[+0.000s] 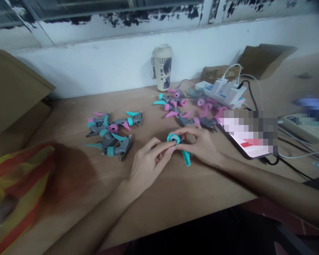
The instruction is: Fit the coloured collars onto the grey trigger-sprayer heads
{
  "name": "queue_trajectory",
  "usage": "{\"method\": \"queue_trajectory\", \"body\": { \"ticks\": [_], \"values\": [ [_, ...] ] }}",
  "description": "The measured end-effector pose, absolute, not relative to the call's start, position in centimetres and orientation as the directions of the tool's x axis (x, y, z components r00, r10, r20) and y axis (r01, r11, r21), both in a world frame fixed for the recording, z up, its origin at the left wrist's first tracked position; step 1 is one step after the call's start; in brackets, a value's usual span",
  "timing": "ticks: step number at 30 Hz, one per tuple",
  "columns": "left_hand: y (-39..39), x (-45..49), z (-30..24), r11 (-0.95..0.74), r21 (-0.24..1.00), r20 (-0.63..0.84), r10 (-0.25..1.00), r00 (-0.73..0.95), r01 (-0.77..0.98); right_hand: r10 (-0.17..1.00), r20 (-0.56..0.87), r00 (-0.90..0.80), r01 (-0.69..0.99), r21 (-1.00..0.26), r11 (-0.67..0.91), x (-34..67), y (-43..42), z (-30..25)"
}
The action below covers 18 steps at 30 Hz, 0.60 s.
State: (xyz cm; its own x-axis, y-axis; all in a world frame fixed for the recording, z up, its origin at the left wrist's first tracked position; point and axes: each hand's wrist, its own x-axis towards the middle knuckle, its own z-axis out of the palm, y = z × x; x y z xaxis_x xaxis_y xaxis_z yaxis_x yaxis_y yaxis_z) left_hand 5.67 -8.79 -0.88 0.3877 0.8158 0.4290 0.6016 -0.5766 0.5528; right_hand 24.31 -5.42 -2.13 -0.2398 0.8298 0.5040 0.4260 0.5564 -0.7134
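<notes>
Between my hands is a spray bottle trigger head (186, 158) with a teal collar and teal trigger, its round open end turned towards me. My right hand (202, 145) is closed round its body from the right. The fingertips of my left hand (151, 159) pinch together at the collar's opening; whether a small part sits between them is hidden. Left of my hands lies a group of grey trigger heads (118, 148) with teal and pink parts. Beyond my hands lies a second, looser group of similar heads (184, 120).
A lidded coffee cup (163, 69) stands against the wall. To the right are a lit phone (250, 138), a white power strip (223, 92) with plugs and cables, and cardboard (263, 60). A red and yellow striped bag (21, 198) lies at the left, below a cardboard box (13, 92).
</notes>
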Motion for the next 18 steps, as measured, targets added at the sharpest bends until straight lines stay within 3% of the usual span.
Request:
{"method": "queue_trajectory", "body": {
  "ticks": [7, 18],
  "values": [
    [-8.3, 5.3, -0.8, -0.582, 0.498, 0.472, 0.804, 0.362, 0.643, 0.776, 0.549, -0.309, 0.469, -0.622, 0.627, 24.1, -5.9, -2.2],
    [-7.7, 5.0, -0.7, -0.530, 0.648, 0.355, 0.846, 0.398, 0.547, 0.794, 0.533, -0.293, 0.493, -0.628, 0.603, 24.3, -5.6, -2.3]
  ]
}}
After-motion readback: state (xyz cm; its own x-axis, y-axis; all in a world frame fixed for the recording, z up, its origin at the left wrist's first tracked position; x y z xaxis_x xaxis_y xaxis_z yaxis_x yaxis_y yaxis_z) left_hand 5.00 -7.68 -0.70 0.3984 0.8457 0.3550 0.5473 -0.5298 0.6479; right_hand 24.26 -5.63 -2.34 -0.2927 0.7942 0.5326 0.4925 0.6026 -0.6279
